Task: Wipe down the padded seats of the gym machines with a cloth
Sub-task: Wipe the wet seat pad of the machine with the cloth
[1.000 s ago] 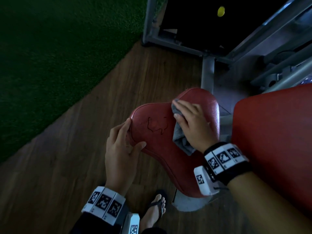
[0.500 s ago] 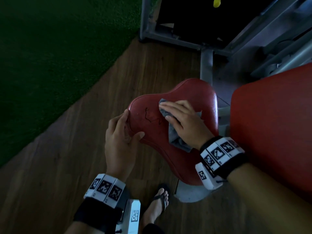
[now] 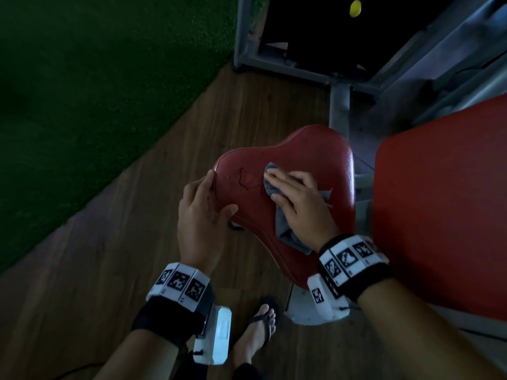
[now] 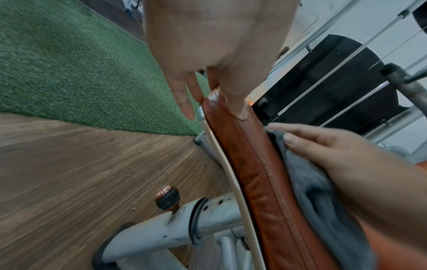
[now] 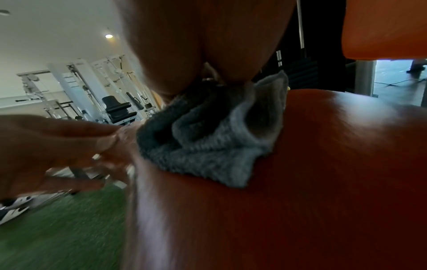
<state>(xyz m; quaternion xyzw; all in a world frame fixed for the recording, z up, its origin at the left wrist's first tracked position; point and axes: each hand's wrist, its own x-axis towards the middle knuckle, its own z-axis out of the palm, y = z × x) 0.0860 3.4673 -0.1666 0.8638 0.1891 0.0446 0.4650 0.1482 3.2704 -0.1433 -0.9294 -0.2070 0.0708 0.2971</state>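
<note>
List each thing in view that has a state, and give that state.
Red seat pad: tilted, cracked surface near left edge.
Grey cloth: crumpled, pressed flat against the seat pad.
Right hand: fingers straight, pressing the cloth.
Left hand: holds the pad's left edge, thumb on top.
Adjustment knob: untouched.

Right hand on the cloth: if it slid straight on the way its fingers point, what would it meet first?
Probably the dark crack in the red seat, just ahead of the right hand pressing the grey cloth; beyond that, the left hand at the edge.
</note>
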